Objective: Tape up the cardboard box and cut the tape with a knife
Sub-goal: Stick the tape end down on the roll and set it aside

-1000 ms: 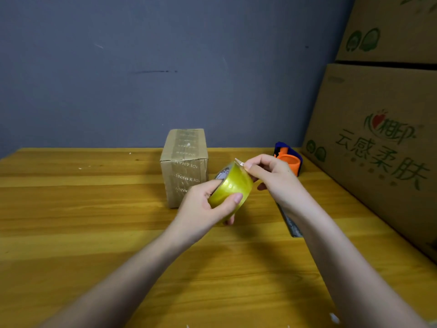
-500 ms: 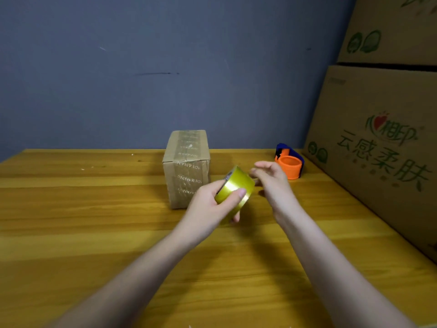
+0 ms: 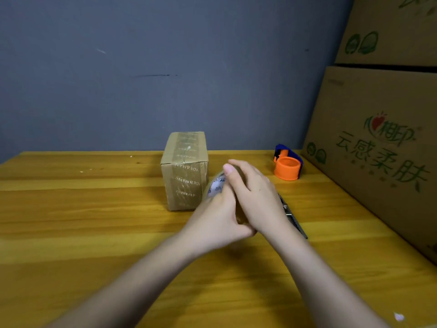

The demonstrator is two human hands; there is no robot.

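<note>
Nearest the camera, the person's two forearms reach out over the wooden table (image 3: pixel 71 233) and meet just in front of the box. The left hand (image 3: pixel 212 221) curls around the tape roll (image 3: pixel 216 185) from below and the near side, gripping it. The right hand (image 3: pixel 255 197) lies over the roll's top and right side, fingers wrapped loosely across it; whether it has pinched the loose tape end cannot be told, since most of the roll is hidden between the hands.

Just beside the right wrist a utility knife (image 3: pixel 292 215) lies flat on the table, partly covered by the arm. The small cardboard box (image 3: pixel 185 171) stands upright just beyond the hands, already banded with printed tape over its top and front.

The roll looks light and stiff, its glossy wound face probably slippery, so a hold across the rim and core should serve best. The box seems light enough to slide unless steadied.

Farther back sits an orange tape dispenser (image 3: pixel 287 166), with large printed cartons (image 3: pixel 378 150) stacked at the right.
</note>
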